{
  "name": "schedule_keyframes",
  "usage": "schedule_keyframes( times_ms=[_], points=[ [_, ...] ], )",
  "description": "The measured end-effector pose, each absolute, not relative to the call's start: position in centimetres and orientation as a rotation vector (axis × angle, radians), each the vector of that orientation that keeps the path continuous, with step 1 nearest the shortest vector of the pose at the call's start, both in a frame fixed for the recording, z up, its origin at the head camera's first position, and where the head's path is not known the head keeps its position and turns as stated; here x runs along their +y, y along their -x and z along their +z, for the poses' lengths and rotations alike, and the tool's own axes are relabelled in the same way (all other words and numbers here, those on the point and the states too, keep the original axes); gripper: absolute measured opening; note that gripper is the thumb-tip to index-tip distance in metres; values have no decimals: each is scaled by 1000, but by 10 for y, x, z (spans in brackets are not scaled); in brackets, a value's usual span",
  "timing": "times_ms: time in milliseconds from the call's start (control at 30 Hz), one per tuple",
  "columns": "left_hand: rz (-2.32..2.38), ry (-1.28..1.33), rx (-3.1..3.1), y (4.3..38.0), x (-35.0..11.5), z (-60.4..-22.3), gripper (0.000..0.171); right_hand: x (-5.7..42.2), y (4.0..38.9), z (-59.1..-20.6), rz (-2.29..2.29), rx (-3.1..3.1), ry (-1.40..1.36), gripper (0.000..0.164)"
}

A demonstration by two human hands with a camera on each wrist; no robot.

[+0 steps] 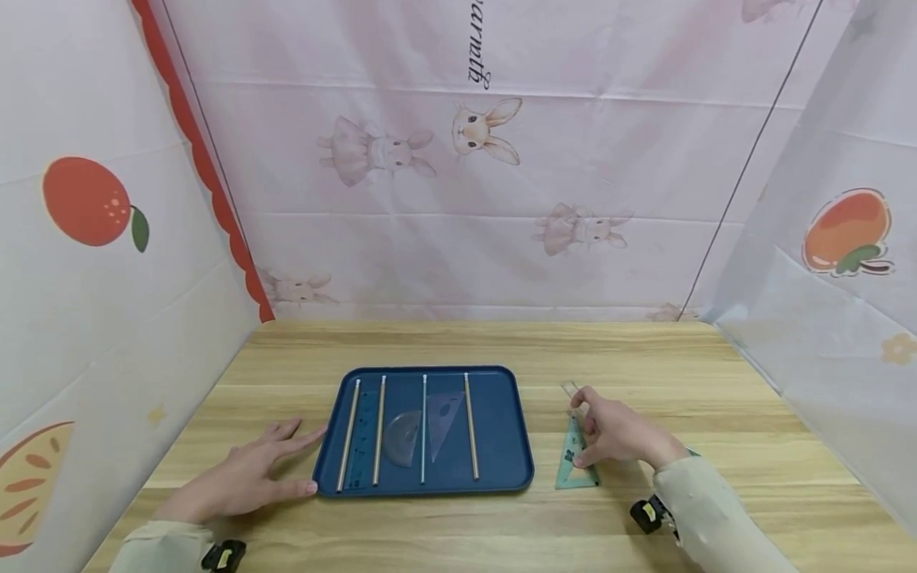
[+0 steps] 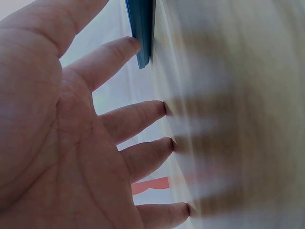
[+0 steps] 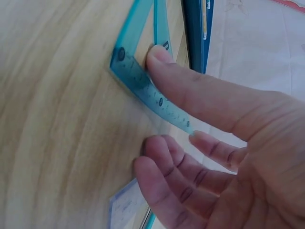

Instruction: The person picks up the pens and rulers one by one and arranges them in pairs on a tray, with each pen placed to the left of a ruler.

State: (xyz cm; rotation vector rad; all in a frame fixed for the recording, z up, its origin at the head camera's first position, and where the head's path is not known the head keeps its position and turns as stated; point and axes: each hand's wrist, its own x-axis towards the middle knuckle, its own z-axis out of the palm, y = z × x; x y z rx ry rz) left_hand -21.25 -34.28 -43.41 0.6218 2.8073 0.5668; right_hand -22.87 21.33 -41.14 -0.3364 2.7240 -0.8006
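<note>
My right hand (image 1: 622,430) pinches a teal set square (image 1: 566,471) between thumb and a fingertip, to the right of the tray. In the right wrist view the set square (image 3: 164,106) looks slightly bowed, its edge between thumb and finger. Part of a clear ruler (image 1: 569,388) shows beyond that hand; the rest is hidden. My left hand (image 1: 247,476) has its fingers spread, with some fingertips on the table and others against the left rim of the blue tray (image 1: 501,469). From the left wrist, the tray's edge (image 2: 143,33) meets one fingertip.
On the tray lie several pencils (image 1: 470,426), a dark teal ruler (image 1: 363,438), a clear protractor (image 1: 402,439) and a clear purplish set square (image 1: 440,418). A small teal piece (image 1: 692,452) shows behind my right wrist. Printed cloth walls surround the wooden table (image 1: 430,529).
</note>
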Motion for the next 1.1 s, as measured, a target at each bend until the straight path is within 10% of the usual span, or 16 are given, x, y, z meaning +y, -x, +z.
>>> schedule_keyframes(
  times_ms=[1100],
  points=[
    [554, -606, 2802, 213, -342, -433, 88, 231, 229, -416, -1079, 2571, 441, 86]
  ],
)
